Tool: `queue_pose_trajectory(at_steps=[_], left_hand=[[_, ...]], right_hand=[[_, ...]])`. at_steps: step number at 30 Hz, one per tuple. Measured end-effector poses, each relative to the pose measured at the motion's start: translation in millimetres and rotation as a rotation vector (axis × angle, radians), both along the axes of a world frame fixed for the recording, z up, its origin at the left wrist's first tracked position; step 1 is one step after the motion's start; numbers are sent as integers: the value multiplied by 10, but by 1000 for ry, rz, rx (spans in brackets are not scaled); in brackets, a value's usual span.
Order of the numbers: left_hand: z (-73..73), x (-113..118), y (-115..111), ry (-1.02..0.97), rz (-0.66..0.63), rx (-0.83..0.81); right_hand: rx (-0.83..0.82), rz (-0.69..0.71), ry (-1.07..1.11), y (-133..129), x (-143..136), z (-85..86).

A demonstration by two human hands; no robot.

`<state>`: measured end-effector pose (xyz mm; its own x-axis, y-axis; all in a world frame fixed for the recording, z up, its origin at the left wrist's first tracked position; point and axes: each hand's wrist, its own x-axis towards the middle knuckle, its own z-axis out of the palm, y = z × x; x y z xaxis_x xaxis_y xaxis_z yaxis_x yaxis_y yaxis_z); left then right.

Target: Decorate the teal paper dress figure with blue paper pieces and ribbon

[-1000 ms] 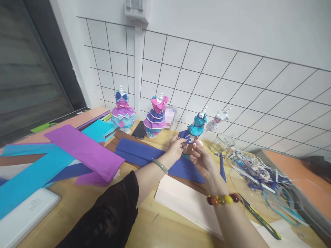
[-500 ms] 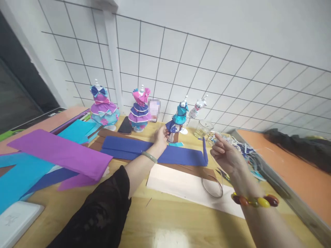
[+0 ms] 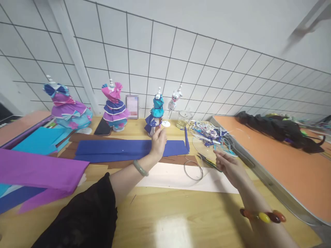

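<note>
My left hand (image 3: 158, 144) is closed in front of a small dress form (image 3: 157, 106) clothed in a teal top and navy skirt. Its fingertips meet near the skirt's lower edge; whatever they hold is hidden. Over the right side of the table my right hand (image 3: 229, 167) pinches thumb and forefinger together, and a faint thin line seems to run near them. Under that hand lies a dark pointed tool (image 3: 208, 162), partly covered. A folded navy strip (image 3: 111, 148) of crepe-like material stretches behind my left wrist. A thin wire coil (image 3: 193, 170) rests on a pale strip (image 3: 168, 179).
Two larger dressed forms, a purple-and-blue one (image 3: 68, 106) and a pink-and-navy one (image 3: 115, 108), stand left near a phone (image 3: 102, 126). A glass cup (image 3: 184, 119) and a scrap heap (image 3: 210, 132) sit right. Purple sheets (image 3: 43, 168) cover the left; an orange surface (image 3: 274, 158) lies beyond a ledge.
The view has swung to the right. My left hand has come away from the navy skirt's side to just in front of it. My right hand has lowered, its fingers now pinched.
</note>
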<state>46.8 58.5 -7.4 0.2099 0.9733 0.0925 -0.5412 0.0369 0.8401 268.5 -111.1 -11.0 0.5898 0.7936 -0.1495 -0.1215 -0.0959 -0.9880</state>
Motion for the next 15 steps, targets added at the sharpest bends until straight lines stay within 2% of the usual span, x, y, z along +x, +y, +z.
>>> queue_pose_trajectory(at_steps=[5,9,12,15], left_hand=[[-43,33,-141,204,-228,214],[-62,37,-193,408,-342,372],[-95,33,-181,598,-356,532],[-134,-6,-110,842,-283,761]], right_hand=[[-91,11,-226,-31,116,56],[-38,-1,-385,94,44,154],[-11,20,-425,228,-94,119],[16,41,-438,300,-222,-9]])
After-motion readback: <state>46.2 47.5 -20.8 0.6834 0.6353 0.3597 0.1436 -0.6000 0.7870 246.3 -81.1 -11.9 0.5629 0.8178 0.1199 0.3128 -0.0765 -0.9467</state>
